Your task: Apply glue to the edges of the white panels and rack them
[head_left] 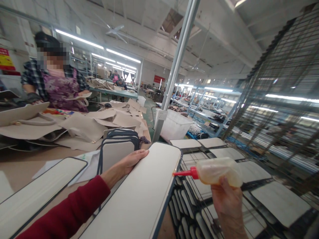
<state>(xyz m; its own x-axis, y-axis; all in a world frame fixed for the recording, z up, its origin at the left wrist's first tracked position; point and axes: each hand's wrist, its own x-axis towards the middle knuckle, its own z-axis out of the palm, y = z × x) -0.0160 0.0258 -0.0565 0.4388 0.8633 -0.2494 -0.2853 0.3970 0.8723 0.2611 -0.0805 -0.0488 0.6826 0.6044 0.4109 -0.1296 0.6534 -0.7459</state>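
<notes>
My left hand (pixel 134 160) grips the left edge of a long cream panel (pixel 147 192) with rounded corners and a dark blue rim. The panel slants across the front, its far end raised. In my right hand (pixel 226 199) is a translucent squeeze bottle (pixel 219 168) with amber liquid in it, lying on its side. Its red nozzle (pixel 185 173) points left, with the tip at the panel's right edge. Behind my left hand stands a stack of similar dark-edged panels (pixel 118 151). Another long panel (pixel 45 189) lies on the table at left.
Wire racks holding cream panels (pixel 281 202) fill the right side. Beige cut pieces (pixel 84 127) are piled on the table at left, where a co-worker (pixel 59 79) in an apron handles a piece. A metal post (pixel 174 66) and a white bin (pixel 174 124) stand beyond.
</notes>
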